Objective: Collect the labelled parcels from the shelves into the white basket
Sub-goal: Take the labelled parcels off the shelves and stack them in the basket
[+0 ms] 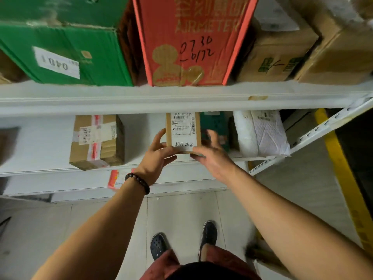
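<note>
A small brown cardboard parcel (183, 132) with a white barcode label lies on the middle shelf (50, 138), at its front edge. My left hand (157, 154) grips the parcel's left side and near corner, thumb up along the side and fingers under it. My right hand (212, 154) holds its right near corner, fingers curled round the right side and blurred. The white basket is not in view.
A taped brown box (96, 140) sits left on the same shelf, a white padded bag (262, 134) right, a green packet (214, 126) behind my right hand. The upper shelf (181, 98) carries a green box (60, 51), a red box (191, 41) and brown cartons (282, 51). Yellow floor tape (343, 178) runs right.
</note>
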